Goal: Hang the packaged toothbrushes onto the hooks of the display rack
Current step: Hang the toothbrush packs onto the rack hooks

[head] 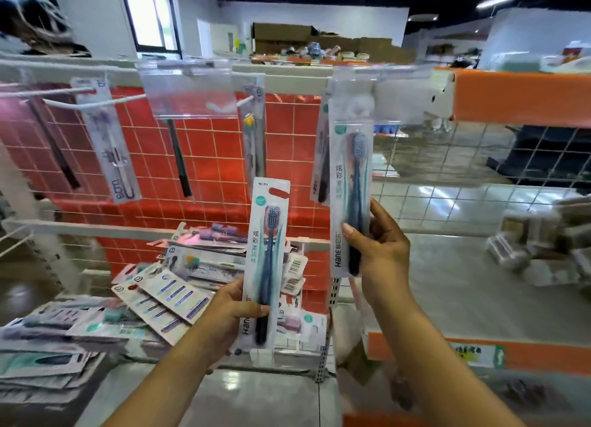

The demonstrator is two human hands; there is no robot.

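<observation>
Packaged toothbrush (pixel 268 260): white card, blue brush, upright, lower end gripped in left hand (pixel 228 311), above shelf pile. Second packaged toothbrush (pixel 351 199): same type, upright, top blurred at right end of rack's top rail; right hand (pixel 377 247) grips its lower half, thumb on front. Display rack (pixel 208 158): white wire grid, red backing. Hooks (pixel 96 103) carry hung packs (pixel 107 138). Loose pile of packs (pixel 166 286) lies on shelf (pixel 76 226) below.
</observation>
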